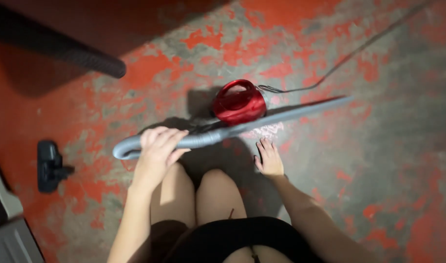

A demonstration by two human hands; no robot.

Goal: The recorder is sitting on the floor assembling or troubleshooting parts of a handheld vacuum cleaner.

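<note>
My left hand (158, 151) grips the curved end of a grey vacuum wand (262, 122), which stretches level to the right above the floor. A red canister vacuum (239, 102) sits on the floor just beyond the wand, with a thin cord (340, 61) running off to the upper right. My right hand (269, 158) hangs below the wand with fingers spread and nothing in it, over a small whitish patch on the floor. My bare knees show beneath both hands.
A black vacuum floor head (50, 165) lies on the floor at the left. A dark ribbed hose (62, 51) crosses the upper left corner. A grey object's edge (8, 229) fills the bottom left. The concrete floor has worn red paint.
</note>
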